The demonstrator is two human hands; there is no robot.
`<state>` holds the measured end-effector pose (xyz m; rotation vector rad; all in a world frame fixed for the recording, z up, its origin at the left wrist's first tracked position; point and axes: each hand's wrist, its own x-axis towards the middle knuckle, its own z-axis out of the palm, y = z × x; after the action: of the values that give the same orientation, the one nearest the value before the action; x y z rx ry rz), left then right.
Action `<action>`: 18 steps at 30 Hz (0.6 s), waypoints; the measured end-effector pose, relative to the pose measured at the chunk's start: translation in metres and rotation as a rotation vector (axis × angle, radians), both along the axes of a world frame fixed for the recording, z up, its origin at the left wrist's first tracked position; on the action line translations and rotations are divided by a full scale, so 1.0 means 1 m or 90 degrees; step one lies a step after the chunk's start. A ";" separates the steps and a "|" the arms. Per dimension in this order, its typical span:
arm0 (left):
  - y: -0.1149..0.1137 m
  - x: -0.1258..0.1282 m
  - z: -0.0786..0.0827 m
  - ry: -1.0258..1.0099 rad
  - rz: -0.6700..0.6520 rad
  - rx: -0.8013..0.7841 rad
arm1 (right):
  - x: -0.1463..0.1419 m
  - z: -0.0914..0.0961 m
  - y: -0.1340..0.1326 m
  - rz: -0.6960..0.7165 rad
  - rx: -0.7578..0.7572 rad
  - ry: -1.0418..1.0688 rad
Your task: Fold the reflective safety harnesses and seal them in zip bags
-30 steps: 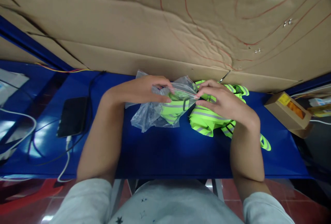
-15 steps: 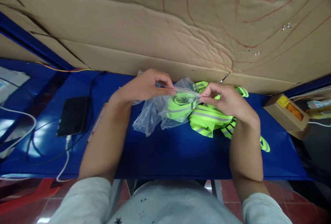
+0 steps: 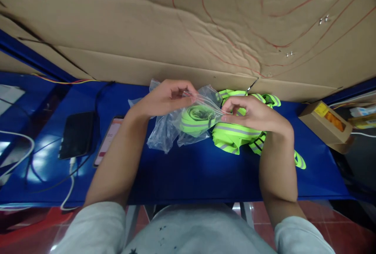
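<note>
A clear zip bag (image 3: 216,117) is stretched between my two hands, with a rolled neon-yellow reflective strap (image 3: 195,120) inside it. My left hand (image 3: 173,96) pinches the bag's top edge at its left end. At the other end of the zip edge, my right hand (image 3: 249,113) closes thumb and fingers on the plastic. Behind and below my right hand lies a heap of neon-yellow reflective straps (image 3: 235,138) with grey stripes and black buckles. More crumpled clear bags (image 3: 163,134) lie under and beside my left hand.
Left on the blue table (image 3: 194,179) are a black phone (image 3: 76,134) on a white cable (image 3: 71,185) and a second phone with a lit screen (image 3: 107,140). A small cardboard box (image 3: 324,127) stands right. A cardboard wall (image 3: 132,31) closes off the back.
The bag's zip edge now slants down to the right, with its layers looking slightly apart. My right hand has shifted slightly left and down. The camera view has moved a little.
</note>
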<state>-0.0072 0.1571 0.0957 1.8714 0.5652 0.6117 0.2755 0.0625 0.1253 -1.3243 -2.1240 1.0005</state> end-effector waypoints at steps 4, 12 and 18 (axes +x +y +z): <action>-0.004 0.002 0.006 0.046 -0.037 0.037 | 0.003 -0.006 0.002 0.011 -0.030 0.019; -0.010 0.008 0.007 0.075 0.019 0.117 | -0.003 -0.006 0.005 0.001 0.042 0.035; -0.011 0.010 0.008 0.076 0.042 0.132 | -0.009 -0.004 0.003 -0.012 0.097 -0.008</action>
<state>0.0029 0.1456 0.1035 2.1024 0.6646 0.6243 0.2666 0.0658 0.1209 -1.2772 -2.1459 0.8061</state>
